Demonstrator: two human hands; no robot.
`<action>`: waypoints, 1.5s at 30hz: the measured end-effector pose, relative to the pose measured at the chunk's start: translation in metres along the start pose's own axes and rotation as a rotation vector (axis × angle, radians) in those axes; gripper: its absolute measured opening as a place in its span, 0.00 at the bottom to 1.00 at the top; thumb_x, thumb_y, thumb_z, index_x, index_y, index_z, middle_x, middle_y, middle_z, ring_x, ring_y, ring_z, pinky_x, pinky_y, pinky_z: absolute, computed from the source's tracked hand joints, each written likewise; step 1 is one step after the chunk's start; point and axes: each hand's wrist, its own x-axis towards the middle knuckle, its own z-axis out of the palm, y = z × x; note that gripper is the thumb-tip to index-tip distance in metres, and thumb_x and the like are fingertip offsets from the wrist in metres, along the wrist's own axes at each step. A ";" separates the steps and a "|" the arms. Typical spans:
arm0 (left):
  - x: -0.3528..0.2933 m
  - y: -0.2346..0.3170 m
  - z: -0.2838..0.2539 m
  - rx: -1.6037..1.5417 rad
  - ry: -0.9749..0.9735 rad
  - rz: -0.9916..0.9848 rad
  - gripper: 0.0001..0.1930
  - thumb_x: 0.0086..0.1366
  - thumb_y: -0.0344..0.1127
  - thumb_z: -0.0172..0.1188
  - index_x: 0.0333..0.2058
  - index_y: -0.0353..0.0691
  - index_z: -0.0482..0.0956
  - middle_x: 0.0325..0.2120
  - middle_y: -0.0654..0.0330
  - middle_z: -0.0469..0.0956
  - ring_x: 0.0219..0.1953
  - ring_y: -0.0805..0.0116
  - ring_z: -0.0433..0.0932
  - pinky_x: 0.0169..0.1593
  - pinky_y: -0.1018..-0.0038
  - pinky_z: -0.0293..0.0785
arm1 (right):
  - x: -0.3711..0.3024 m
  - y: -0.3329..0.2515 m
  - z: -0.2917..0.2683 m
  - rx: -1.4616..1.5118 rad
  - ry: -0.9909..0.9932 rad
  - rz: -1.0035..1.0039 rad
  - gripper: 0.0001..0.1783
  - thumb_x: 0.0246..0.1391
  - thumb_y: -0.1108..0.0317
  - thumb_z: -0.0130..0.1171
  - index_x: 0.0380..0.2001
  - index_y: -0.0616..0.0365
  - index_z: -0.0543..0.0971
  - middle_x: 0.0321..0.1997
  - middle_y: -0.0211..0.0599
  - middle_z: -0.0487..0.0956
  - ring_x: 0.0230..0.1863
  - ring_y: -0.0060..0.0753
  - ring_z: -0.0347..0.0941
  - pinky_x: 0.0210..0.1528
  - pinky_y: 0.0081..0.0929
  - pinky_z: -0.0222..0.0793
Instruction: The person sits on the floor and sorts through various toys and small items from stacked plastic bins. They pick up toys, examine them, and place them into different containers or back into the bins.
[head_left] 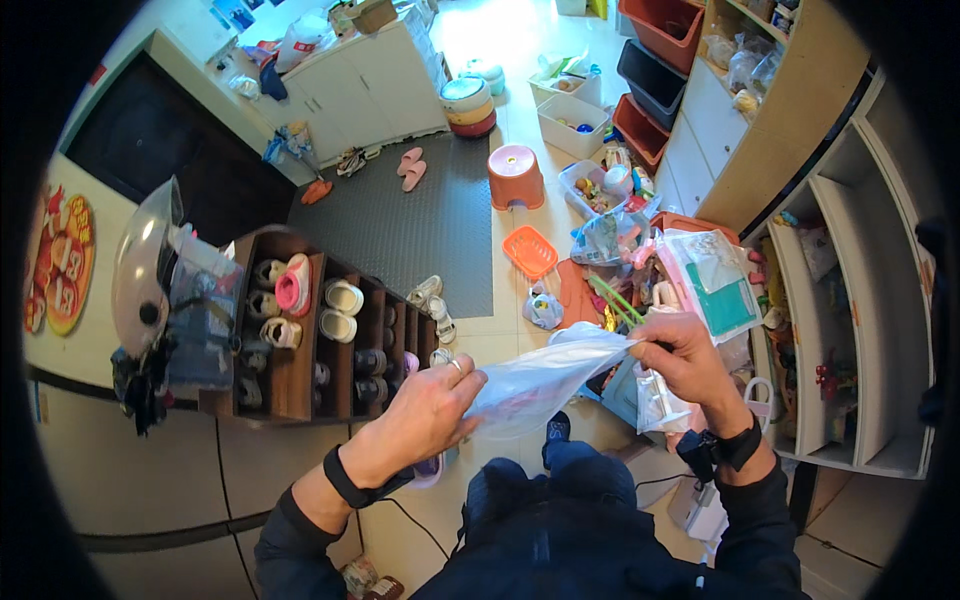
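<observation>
A translucent white plastic bag (550, 380) is stretched between my two hands in front of my body. My left hand (425, 415), with a ring on one finger, is closed on the bag's left end. Its right end is pinched between the thumb and fingers of my right hand (685, 360). Something pinkish shows faintly through the plastic, too blurred to name. Just beyond my right hand lie green sticks (615, 300) and a clear sleeve holding a green sheet (722, 300).
To the left stands a brown shoe rack (310, 370) with several shoes and a helmet (145, 280) on top. Ahead are an orange basket (530, 252), a pink-topped stool (515, 175) and a grey mat (410, 230). Toys crowd the floor before white shelves (855, 270) at right.
</observation>
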 end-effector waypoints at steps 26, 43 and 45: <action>0.282 -0.168 -0.052 -0.139 -0.433 0.340 0.18 0.43 0.32 0.68 0.33 0.32 0.73 0.34 0.44 0.73 0.38 0.44 0.74 0.42 0.59 0.72 | 0.124 -0.047 -0.044 -0.274 0.719 0.264 0.10 0.54 0.73 0.51 0.37 0.65 0.78 0.19 0.34 0.74 0.20 0.22 0.69 0.24 0.20 0.62; 0.291 -0.258 -0.129 -0.040 -0.574 0.299 0.23 0.42 0.22 0.59 0.42 0.31 0.72 0.39 0.43 0.71 0.42 0.41 0.73 0.45 0.57 0.71 | 0.347 0.140 0.150 -0.468 -0.007 0.121 0.10 0.52 0.69 0.48 0.35 0.59 0.77 0.31 0.49 0.78 0.34 0.52 0.75 0.36 0.44 0.70; 0.295 -0.268 -0.135 -0.092 -0.561 0.299 0.24 0.41 0.22 0.58 0.43 0.32 0.72 0.38 0.45 0.71 0.41 0.43 0.72 0.44 0.57 0.70 | 0.355 0.150 0.153 -0.349 0.242 0.139 0.11 0.53 0.70 0.47 0.34 0.64 0.76 0.37 0.51 0.77 0.38 0.52 0.74 0.40 0.42 0.69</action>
